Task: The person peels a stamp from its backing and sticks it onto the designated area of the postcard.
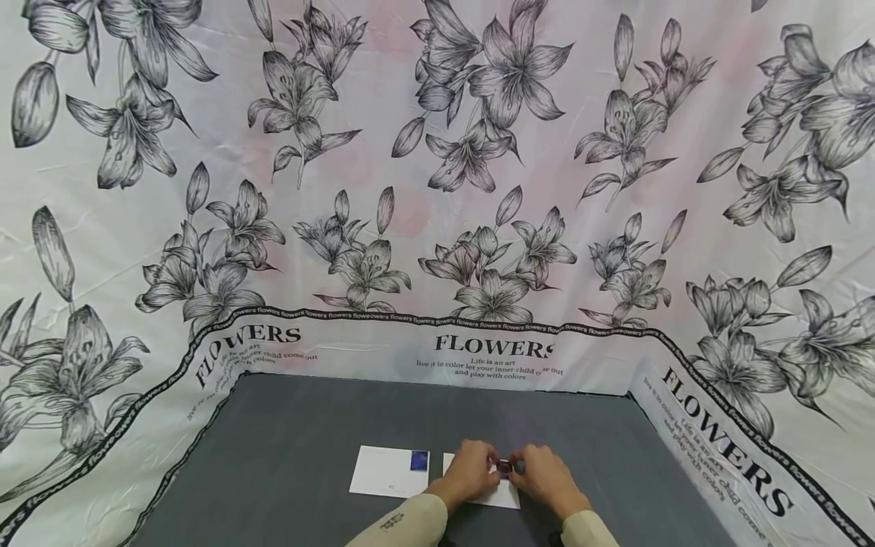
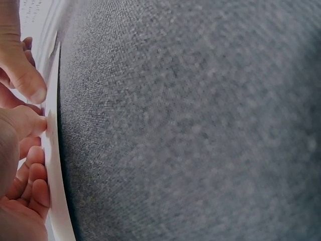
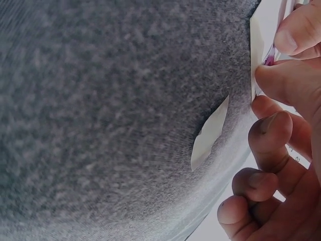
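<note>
A white card [image 1: 502, 497], shaped like a postcard or envelope, lies on the dark grey tabletop. Over its upper right part is a small dark purple stamp-like piece [image 1: 504, 468]. My left hand [image 1: 472, 469] pinches this piece at its left side, and my right hand [image 1: 544, 476] pinches it at the right. In the right wrist view the purple edge shows between the two thumbs, close to the card, with the other right fingers [image 3: 270, 131] loosely curled. Much of the card is hidden beneath the hands.
Left of the hands lies a second white card [image 1: 383, 472] with a dark blue stamp [image 1: 419, 460] at its upper right corner. A small pale paper scrap [image 3: 210, 133] rests on the grey cloth [image 3: 110, 125] near my right hand. Flower-printed curtain [image 1: 478, 266] encloses the tabletop's back and sides.
</note>
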`<state>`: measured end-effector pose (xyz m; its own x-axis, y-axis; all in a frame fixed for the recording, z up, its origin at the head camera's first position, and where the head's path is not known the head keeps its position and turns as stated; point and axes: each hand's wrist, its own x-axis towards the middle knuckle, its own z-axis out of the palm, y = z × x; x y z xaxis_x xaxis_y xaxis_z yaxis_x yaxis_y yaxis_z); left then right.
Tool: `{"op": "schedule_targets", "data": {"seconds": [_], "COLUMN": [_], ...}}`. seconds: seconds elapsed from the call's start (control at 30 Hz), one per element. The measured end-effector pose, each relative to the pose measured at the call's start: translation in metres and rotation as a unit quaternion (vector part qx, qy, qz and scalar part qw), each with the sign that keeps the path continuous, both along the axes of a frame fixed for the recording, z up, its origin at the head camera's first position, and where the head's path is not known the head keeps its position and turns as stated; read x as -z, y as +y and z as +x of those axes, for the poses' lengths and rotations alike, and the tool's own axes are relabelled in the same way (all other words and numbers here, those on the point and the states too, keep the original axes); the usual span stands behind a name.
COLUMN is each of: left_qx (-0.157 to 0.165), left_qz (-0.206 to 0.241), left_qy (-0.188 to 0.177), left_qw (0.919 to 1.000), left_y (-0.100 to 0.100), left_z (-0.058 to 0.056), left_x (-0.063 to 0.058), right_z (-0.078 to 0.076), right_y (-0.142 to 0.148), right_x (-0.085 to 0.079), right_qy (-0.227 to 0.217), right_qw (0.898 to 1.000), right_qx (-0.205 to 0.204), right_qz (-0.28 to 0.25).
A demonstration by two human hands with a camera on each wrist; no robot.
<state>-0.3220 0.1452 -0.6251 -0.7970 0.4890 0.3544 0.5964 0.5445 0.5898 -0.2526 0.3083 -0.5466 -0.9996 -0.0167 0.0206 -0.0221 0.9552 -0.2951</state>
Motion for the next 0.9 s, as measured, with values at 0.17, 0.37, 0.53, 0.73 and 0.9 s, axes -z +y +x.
{"op": "schedule_targets", "data": {"seconds": [0.17,0.37,0.53,0.73,0.9], "left_qx": [-0.001,-0.005,-0.019,-0.004,-0.009], "left_qz": [-0.003,-0.026,-0.037,-0.011,-0.026], "left_qy": [0.017,0.001,-0.009,-0.044,-0.038], "left_qw": [0.9999,0.9996,0.9991,0.9989,0.9989], "left_y": [-0.005,-0.001,0.0,-0.019,-0.036], "left_z": [0.01,0.004,-0.002,0.022,0.027], "left_x": [-0.015,-0.008,-0.011,-0.067,-0.097], "right_z": [0.002,0.0,-0.002,0.0,0.007], "right_y": [-0.002,-0.003,0.0,0.007,0.013], "right_x": [0.001,0.002,0.004,-0.003,-0.02], "right_qy": [0.008,0.023,0.058,0.099,0.105], "right_qw": [1.0,0.999,0.997,0.992,0.992], "right_qx": [-0.007,-0.029,-0.045,-0.043,-0.027], "right_qz": [-0.003,-0.006,-0.021,-0.064,-0.065]}}
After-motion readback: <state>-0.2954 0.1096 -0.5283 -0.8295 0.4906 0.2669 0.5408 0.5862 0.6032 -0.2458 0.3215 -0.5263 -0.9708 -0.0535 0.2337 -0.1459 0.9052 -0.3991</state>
